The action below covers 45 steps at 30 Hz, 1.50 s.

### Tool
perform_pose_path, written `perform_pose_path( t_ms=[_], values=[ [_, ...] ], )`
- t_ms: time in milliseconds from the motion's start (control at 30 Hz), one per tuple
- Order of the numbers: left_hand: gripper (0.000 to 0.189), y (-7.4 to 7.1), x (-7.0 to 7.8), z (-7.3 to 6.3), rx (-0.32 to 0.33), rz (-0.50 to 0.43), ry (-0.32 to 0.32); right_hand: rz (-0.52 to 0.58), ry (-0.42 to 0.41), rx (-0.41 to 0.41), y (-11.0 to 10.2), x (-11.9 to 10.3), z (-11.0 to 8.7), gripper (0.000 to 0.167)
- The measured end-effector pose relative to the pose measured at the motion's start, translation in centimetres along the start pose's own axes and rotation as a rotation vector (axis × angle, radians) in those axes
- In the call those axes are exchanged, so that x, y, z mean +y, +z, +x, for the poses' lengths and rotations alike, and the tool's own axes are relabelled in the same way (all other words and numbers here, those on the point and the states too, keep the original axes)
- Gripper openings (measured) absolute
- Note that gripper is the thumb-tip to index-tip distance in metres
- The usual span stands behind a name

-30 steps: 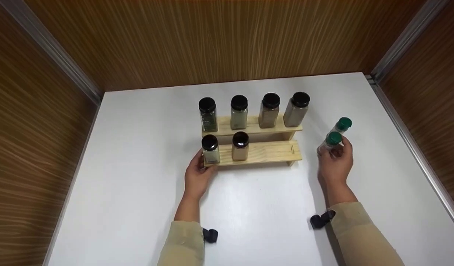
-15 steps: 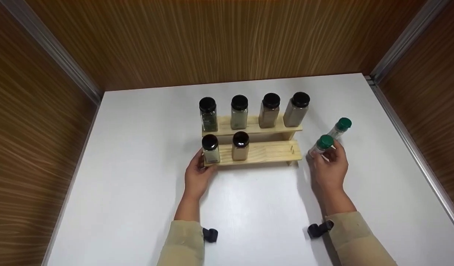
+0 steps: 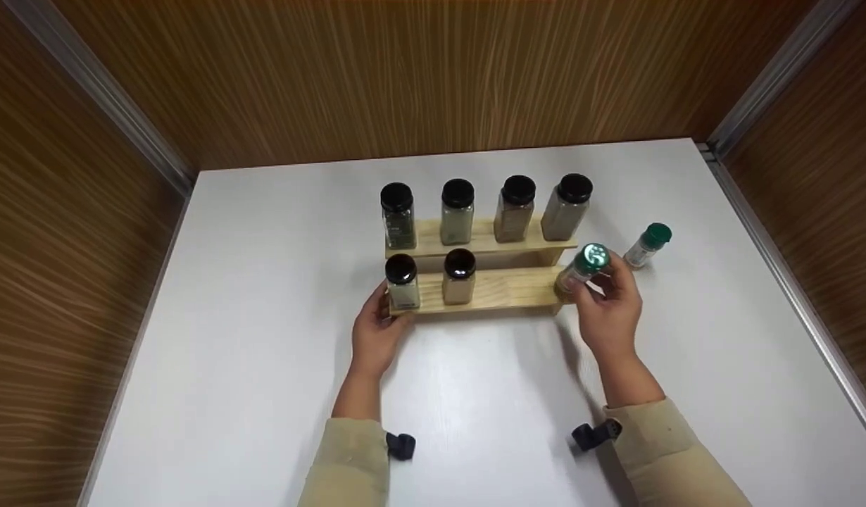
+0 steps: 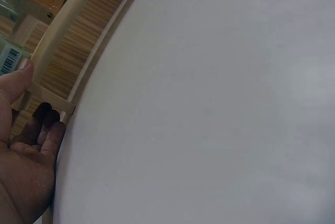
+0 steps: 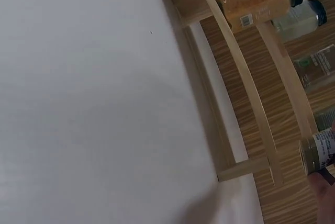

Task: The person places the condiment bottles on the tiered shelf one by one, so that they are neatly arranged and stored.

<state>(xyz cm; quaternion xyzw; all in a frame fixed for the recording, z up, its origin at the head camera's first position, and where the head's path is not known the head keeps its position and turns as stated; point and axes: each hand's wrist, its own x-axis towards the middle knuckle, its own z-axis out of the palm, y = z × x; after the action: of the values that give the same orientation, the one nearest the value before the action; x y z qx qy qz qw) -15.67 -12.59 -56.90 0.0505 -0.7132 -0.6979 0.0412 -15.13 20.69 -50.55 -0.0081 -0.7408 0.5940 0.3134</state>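
Note:
A two-tier wooden spice rack (image 3: 510, 290) stands on the white table, its left front end gripped by my left hand (image 3: 377, 340). The left wrist view shows the thumb on the lower shelf's edge (image 4: 57, 30) and the other fingers curled below. My right hand (image 3: 610, 318) pinches a green-capped spice jar (image 3: 592, 259), tilted, at the right end of the lower shelf. In the right wrist view the jar's base (image 5: 309, 157) appears just off the shelf. Two black-capped jars, one pale (image 3: 404, 289) and one orange-brown (image 3: 459, 282), stand on the lower shelf's left half.
Several black-capped jars (image 3: 457, 220) line the upper shelf. Another green-capped jar (image 3: 648, 246) stands on the table (image 3: 475, 408) to the right of the rack. Wood-grain panels (image 3: 433, 77) close in the back and both sides.
My right hand has carried one green-capped jar leftward, from beside the other green-capped jar to the lower shelf's right end. My left hand has kept its grip on the rack.

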Motion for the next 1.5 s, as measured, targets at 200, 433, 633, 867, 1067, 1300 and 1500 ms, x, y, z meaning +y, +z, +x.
perform_pose_path(
  t_ms=[200, 433, 633, 867, 1067, 1300, 1500],
  values=[
    [0.073, 0.0, 0.0, -0.1, 0.006, -0.004, 0.011, 0.031, -0.022, -0.074, 2.3, -0.6, -0.5, 0.058],
    [0.073, 0.0, -0.1, -0.2, -0.004, 0.005, 0.009, 0.016, -0.005, -0.151, 4.2, -0.8, -1.0, 0.057],
    [0.073, 0.1, -0.1, -0.3, -0.022, -0.008, 0.006, 0.004, -0.007, -0.205, 5.2, -0.8, -1.6, 0.059],
    [0.074, 0.1, -0.1, -0.3, -0.021, -0.004, -0.001, -0.007, 0.012, -0.245, 5.5, -0.7, -2.0, 0.061],
    [0.074, 0.1, -0.2, -0.3, -0.016, -0.002, -0.006, -0.079, 0.018, -0.260, 5.6, -0.7, -2.3, 0.059],
    [0.074, 0.3, -0.1, 0.0, -0.009, -0.013, -0.003, -0.081, 0.056, -0.258, 5.5, -0.5, -2.2, 0.060],
    [0.075, 0.7, -0.3, -0.3, -0.017, -0.001, -0.003, -0.101, -0.030, -0.217, 3.8, 0.0, -2.7, 0.064]
  ],
)
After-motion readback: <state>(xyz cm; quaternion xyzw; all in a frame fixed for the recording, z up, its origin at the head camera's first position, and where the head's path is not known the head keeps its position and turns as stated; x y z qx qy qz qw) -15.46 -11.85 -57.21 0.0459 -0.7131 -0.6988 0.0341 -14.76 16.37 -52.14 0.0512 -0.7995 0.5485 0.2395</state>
